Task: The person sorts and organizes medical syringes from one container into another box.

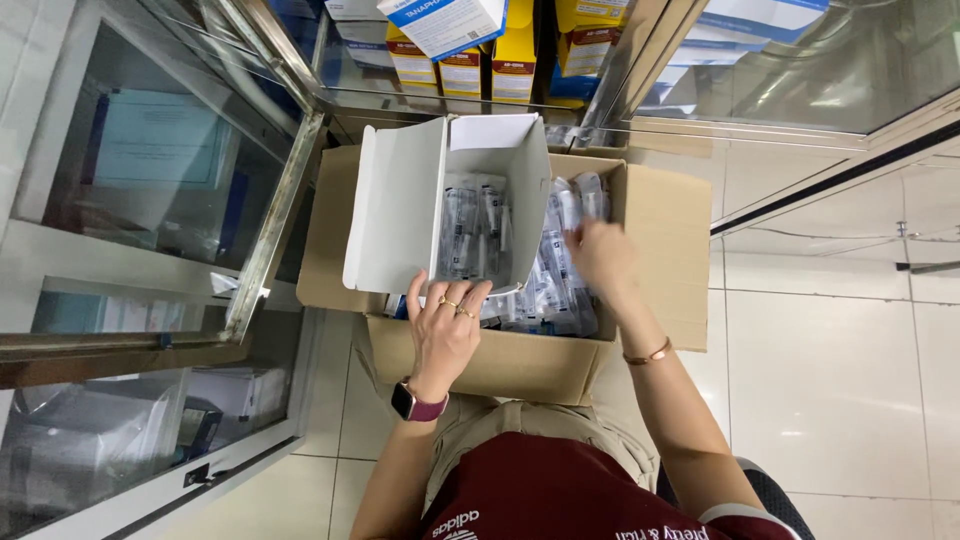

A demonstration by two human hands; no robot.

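The small white cardboard box (pixel 420 200), its lid flap folded open to the left, stands tilted inside a larger brown corrugated cardboard carton (pixel 520 365) that rests on the person's lap, and it is partly filled with clear plastic-wrapped syringes (pixel 475 235) standing on end. The left hand (pixel 445 325), wearing gold rings and with a dark-red-strapped smartwatch (pixel 415 403) on the wrist, grips the near bottom edge of the white box, fingers curled up over its rim. The right hand (pixel 600 255), a thin rose-gold bangle (pixel 648 354) on its wrist, reaches into the brown carton just right of the white box, with its fingers down among a loose heap of wrapped syringes (pixel 555 290); whether it has closed on any of them cannot be told, since the fingertips are hidden in the pile. The loose syringes fill the space between the white box and the carton's right wall. Beyond the carton stands a glass-fronted cabinet with a metal frame (pixel 275 200), its door swung open to the left, and on its shelf sit yellow and white cardboard packs (pixel 490 65) with a blue and white box (pixel 445 22) leaning over them. The floor (pixel 830 380) to the right is pale glossy tile.
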